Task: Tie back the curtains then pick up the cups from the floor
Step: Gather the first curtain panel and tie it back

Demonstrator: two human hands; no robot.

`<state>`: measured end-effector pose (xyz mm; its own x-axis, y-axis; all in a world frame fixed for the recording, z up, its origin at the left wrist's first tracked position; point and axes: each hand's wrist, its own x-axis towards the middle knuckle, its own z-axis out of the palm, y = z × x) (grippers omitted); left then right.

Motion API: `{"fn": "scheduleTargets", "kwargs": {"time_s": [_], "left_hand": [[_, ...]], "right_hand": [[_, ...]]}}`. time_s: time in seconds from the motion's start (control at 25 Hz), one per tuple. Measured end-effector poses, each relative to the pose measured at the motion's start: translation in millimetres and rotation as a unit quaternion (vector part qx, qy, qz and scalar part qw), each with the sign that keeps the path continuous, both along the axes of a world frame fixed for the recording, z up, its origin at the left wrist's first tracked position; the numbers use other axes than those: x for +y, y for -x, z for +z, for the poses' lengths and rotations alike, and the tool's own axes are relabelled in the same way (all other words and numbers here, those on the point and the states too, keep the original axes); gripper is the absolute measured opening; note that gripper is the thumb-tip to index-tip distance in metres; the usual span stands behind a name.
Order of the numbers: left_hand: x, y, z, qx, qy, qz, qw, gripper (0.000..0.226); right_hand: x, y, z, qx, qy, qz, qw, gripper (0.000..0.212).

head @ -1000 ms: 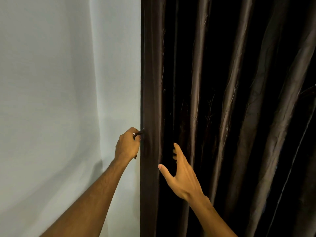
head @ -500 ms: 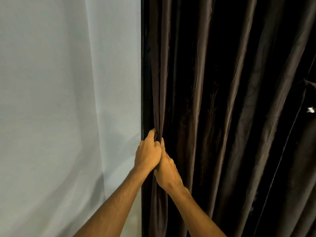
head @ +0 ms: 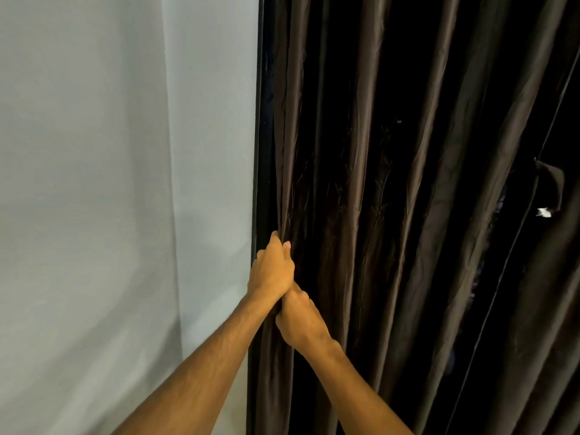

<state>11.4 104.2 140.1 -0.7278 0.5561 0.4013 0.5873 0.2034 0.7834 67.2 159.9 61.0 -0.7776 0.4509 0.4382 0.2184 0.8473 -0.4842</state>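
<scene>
Closing in from the right over the last second, the right hand (head: 298,315), which had been spread open and well apart from the left hand (head: 271,271), had come in against it. Both hands had also shifted from just off the curtain's (head: 392,183) left edge onto its outermost fold, and in the last half second they barely moved.

At this moment the left hand gripped that fold, its fingers curled into the cloth at the top of the fist, with a thumbnail showing on the side facing the curtain. The right hand lay just below and touching the left, its back turned toward the camera. Its fingers were hidden under the left wrist and in the fabric, so whether it gripped the cloth could not be told.

The dark brown curtain hung in long vertical pleats, rising above both hands and filling everything to the right of them. Its left edge ran straight up from the left hand, with a dark strip just beside it. Left of the hands stood a pale grey wall (head: 110,183). Far to the right of the hands, a small flap of fabric (head: 550,180) stuck out from the folds, with a tiny white speck (head: 544,212) just below it.
</scene>
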Motion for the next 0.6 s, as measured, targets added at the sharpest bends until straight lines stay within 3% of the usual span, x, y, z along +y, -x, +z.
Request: {"fn": "scheduleTargets", "kwargs": {"time_s": [0.16,0.28,0.4,0.48,0.6], "left_hand": [[5,-9,-2,0.002,-0.031,0.000,1.000,0.036],[3,-10,1,-0.037,-0.058,-0.019,0.997,0.033],[2,-16,3,-0.062,-0.071,-0.030,0.995,0.034],[3,-20,2,-0.069,-0.076,-0.035,0.994,0.034],[7,-24,2,-0.079,-0.079,-0.034,0.993,0.033]], "right_hand": [[12,-38,19,-0.006,-0.028,0.020,0.999,0.061],[22,-77,30,0.140,-0.129,-0.082,0.978,0.039],[42,-92,35,0.240,-0.024,-0.178,0.954,0.058],[53,-91,37,0.195,0.074,-0.158,0.965,0.072],[52,-82,32,0.144,0.096,-0.079,0.982,0.060]]}}
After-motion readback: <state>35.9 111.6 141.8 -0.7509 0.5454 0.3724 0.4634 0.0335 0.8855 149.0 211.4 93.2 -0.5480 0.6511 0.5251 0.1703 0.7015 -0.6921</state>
